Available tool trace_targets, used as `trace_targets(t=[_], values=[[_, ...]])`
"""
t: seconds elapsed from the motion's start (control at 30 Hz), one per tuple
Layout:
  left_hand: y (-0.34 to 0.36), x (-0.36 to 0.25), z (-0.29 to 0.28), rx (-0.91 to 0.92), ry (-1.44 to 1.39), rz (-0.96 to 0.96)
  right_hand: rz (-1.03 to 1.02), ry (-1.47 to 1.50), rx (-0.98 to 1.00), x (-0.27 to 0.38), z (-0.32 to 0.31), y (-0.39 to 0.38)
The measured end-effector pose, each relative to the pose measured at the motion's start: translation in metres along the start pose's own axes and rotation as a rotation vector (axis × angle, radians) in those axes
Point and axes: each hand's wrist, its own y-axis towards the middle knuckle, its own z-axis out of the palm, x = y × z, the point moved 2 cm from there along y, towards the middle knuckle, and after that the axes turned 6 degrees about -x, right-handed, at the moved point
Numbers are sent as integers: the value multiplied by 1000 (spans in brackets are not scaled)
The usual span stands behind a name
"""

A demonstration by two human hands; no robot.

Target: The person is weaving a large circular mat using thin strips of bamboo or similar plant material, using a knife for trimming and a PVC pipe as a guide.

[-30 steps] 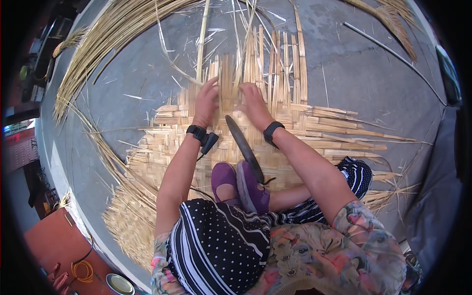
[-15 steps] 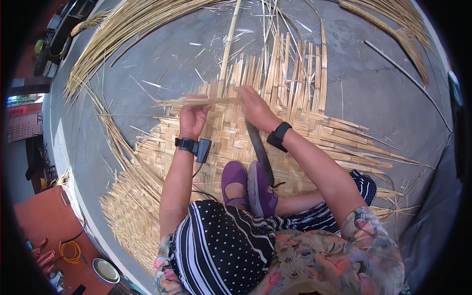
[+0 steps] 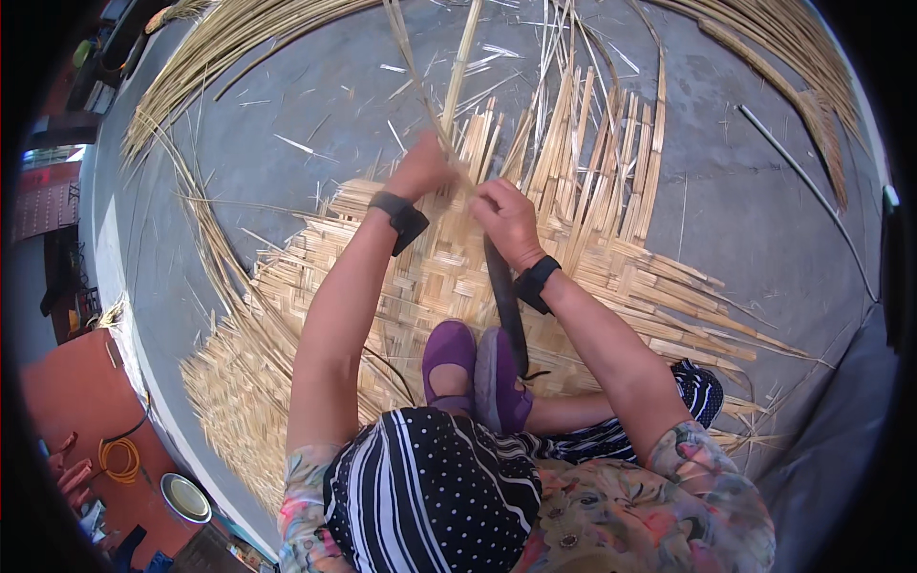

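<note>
Above the woven bamboo mat (image 3: 449, 277), left hand (image 3: 420, 167) and right hand (image 3: 506, 220), each grip closed around a raised bamboo strip (image 3: 411, 57).

my purple shoes (image 3: 473, 368), loose cane bundle (image 3: 220, 48), orange cord coil (image 3: 119, 458), round metal bowl (image 3: 186, 497), grey concrete floor (image 3: 745, 191)

outdoor weaving yard by the look of it, bare concrete floor (image 3: 287, 105), half-woven bamboo mat (image 3: 573, 258) spread flat, loose bamboo strips (image 3: 220, 48) piled around, orange cord coil (image 3: 119, 458) off the edge
</note>
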Motion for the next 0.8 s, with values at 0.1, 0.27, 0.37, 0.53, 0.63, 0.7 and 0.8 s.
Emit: trace_targets(t=[0.1,0.27,0.37,0.53,0.63,0.7,0.8], values=[[1,4,1,36,-81,-138,97,129,-80,-3,2,-3],[-8,14,-6,203,-438,-189,101,219,-101,-7,-1,-4],[-7,15,-11,229,-438,-196,66,192,-88,-7,-1,-3],[-6,11,-10,218,-375,-195,139,189,-70,-6,-1,-3],[-11,7,-8,193,-490,-163,139,209,-71,-5,-1,-3],[-14,5,-10,169,-470,-98,113,221,-71,-4,0,-3],[-15,3,-14,197,-470,-98,116,225,-66,-3,1,-3]])
